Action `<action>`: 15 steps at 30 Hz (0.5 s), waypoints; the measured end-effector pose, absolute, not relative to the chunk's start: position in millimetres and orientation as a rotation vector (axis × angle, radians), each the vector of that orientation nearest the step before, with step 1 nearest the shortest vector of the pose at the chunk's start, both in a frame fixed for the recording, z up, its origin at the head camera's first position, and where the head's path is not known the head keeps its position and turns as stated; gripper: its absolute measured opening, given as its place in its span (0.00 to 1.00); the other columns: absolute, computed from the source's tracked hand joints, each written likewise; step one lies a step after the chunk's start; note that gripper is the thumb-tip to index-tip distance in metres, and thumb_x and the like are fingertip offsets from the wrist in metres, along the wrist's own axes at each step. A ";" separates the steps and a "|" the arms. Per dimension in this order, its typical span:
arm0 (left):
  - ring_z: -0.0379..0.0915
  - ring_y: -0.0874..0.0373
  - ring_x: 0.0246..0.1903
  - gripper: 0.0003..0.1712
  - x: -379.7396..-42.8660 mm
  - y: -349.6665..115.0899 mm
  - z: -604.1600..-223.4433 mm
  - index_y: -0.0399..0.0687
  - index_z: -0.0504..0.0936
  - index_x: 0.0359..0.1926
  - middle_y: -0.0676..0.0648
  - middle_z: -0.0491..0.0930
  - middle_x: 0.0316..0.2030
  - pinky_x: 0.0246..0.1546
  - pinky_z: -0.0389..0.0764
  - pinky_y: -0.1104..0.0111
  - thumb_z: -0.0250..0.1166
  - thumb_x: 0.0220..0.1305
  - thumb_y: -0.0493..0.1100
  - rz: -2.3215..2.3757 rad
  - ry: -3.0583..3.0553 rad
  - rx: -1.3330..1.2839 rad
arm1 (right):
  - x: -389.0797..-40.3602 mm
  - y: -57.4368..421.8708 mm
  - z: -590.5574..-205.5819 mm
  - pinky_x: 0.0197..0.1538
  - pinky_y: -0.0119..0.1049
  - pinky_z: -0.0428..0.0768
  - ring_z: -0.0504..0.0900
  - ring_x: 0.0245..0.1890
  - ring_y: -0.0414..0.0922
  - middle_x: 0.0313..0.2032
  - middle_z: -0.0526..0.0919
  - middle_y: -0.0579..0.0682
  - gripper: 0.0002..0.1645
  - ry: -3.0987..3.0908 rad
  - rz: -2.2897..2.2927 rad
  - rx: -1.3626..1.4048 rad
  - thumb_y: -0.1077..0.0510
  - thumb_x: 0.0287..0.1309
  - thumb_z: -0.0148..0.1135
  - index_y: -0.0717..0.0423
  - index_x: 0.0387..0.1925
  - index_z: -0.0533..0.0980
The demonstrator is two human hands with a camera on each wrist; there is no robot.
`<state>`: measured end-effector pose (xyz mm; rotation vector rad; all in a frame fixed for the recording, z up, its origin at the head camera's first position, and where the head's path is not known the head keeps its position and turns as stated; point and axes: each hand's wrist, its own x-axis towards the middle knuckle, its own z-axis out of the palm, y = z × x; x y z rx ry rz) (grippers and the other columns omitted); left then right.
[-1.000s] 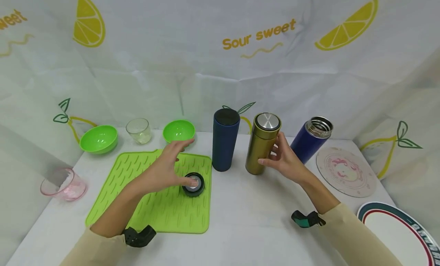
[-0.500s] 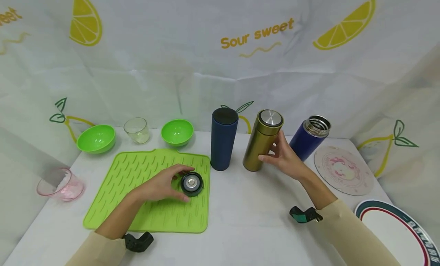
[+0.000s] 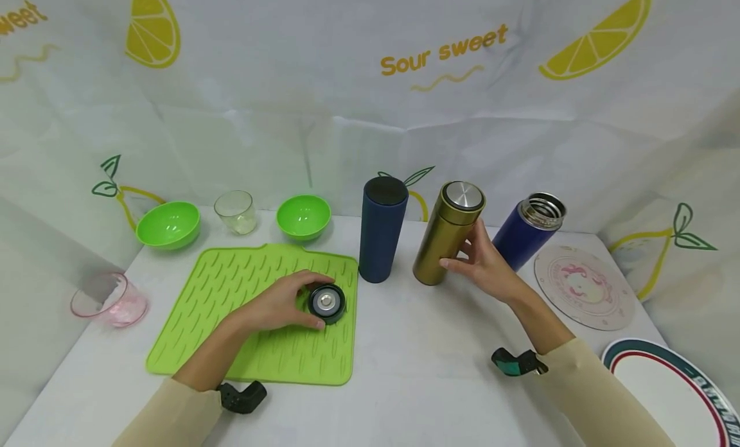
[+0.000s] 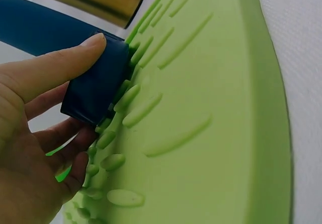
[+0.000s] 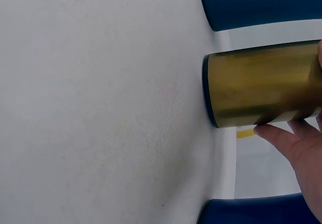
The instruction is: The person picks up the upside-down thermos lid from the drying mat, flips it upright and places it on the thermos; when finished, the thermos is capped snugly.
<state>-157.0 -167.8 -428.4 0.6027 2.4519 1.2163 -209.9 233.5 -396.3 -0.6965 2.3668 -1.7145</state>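
Note:
On the green ribbed mat (image 3: 300, 357), my left hand (image 3: 283, 302) holds a dark bottle lid (image 3: 327, 303) between thumb and fingers. The lid's round inner side faces up; in the left wrist view the thumb lies on the lid's side wall (image 4: 98, 83). My right hand (image 3: 485, 264) grips a gold thermos (image 3: 436, 251) by its right side, fingers partly hidden behind it. That thermos has its silver-topped cap on and leans to the right; whether its base fully touches the table I cannot tell. A blue thermos (image 3: 523, 238) without a lid, steel mouth showing, is behind the right hand.
A closed navy thermos (image 3: 381, 235) stands between the mat and the gold one. Green bowls (image 3: 303, 217) and a clear glass (image 3: 237, 212) line the back. A pink glass (image 3: 118, 302) is at left; a pink round mat (image 3: 581, 286) and white plate (image 3: 659, 395) lie right.
My left hand has come down from above the lid and closed its thumb and fingers around it. The gold thermos in my right hand has tilted further to the right.

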 end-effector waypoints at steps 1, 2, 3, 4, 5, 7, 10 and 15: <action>0.71 0.49 0.67 0.45 -157.2 -167.5 -428.3 0.50 0.75 0.68 0.49 0.78 0.64 0.71 0.71 0.49 0.83 0.47 0.46 1.216 2.453 0.602 | -209.6 233.9 -396.3 0.70 0.48 0.75 0.62 0.75 0.68 0.77 0.54 0.61 0.67 2.373 -1.714 -0.687 0.73 0.60 0.66 0.30 0.80 0.34; 0.72 0.49 0.67 0.45 -157.4 -167.2 -428.4 0.51 0.76 0.67 0.49 0.78 0.63 0.70 0.71 0.49 0.83 0.47 0.46 1.214 2.454 0.597 | -209.3 234.2 -396.4 0.70 0.52 0.74 0.61 0.76 0.68 0.77 0.54 0.61 0.67 2.378 -1.713 -0.681 0.73 0.59 0.67 0.30 0.80 0.35; 0.72 0.50 0.66 0.44 -157.5 -166.9 -428.5 0.51 0.76 0.67 0.50 0.79 0.63 0.70 0.72 0.49 0.83 0.48 0.46 1.214 2.455 0.592 | -208.9 234.4 -396.3 0.70 0.56 0.72 0.61 0.76 0.68 0.77 0.55 0.61 0.67 2.386 -1.713 -0.677 0.73 0.59 0.67 0.30 0.80 0.35; 0.72 0.50 0.66 0.44 -157.5 -166.6 -428.6 0.51 0.76 0.67 0.50 0.79 0.62 0.70 0.72 0.50 0.83 0.47 0.46 1.222 2.447 0.577 | -208.5 234.5 -396.2 0.70 0.60 0.71 0.61 0.76 0.68 0.77 0.55 0.62 0.67 2.391 -1.716 -0.672 0.73 0.59 0.67 0.31 0.80 0.36; 0.73 0.51 0.65 0.44 -157.4 -166.5 -428.4 0.51 0.76 0.67 0.51 0.79 0.62 0.69 0.73 0.50 0.83 0.47 0.47 1.222 2.449 0.573 | -207.9 234.5 -395.9 0.71 0.63 0.68 0.60 0.76 0.68 0.78 0.55 0.62 0.66 2.393 -1.721 -0.671 0.73 0.59 0.67 0.32 0.80 0.36; 0.74 0.52 0.63 0.44 -156.9 -167.1 -427.2 0.52 0.76 0.66 0.52 0.80 0.60 0.66 0.74 0.52 0.83 0.47 0.48 1.220 2.455 0.555 | -206.4 234.3 -394.9 0.72 0.66 0.64 0.57 0.78 0.67 0.79 0.54 0.61 0.66 2.396 -1.731 -0.661 0.73 0.59 0.68 0.34 0.80 0.38; 0.75 0.53 0.58 0.43 -156.2 -169.9 -421.4 0.53 0.77 0.65 0.52 0.81 0.58 0.60 0.77 0.55 0.84 0.47 0.48 1.242 2.467 0.521 | -201.7 234.5 -392.4 0.74 0.70 0.59 0.51 0.80 0.66 0.81 0.49 0.61 0.65 2.410 -1.720 -0.644 0.71 0.58 0.69 0.36 0.80 0.38; 0.78 0.52 0.54 0.42 -156.4 -173.5 -405.0 0.53 0.78 0.64 0.50 0.81 0.56 0.55 0.80 0.59 0.84 0.46 0.47 1.299 2.487 0.525 | -187.7 239.7 -386.7 0.76 0.63 0.55 0.44 0.82 0.65 0.82 0.42 0.61 0.67 2.492 -1.628 -0.617 0.67 0.60 0.70 0.35 0.80 0.33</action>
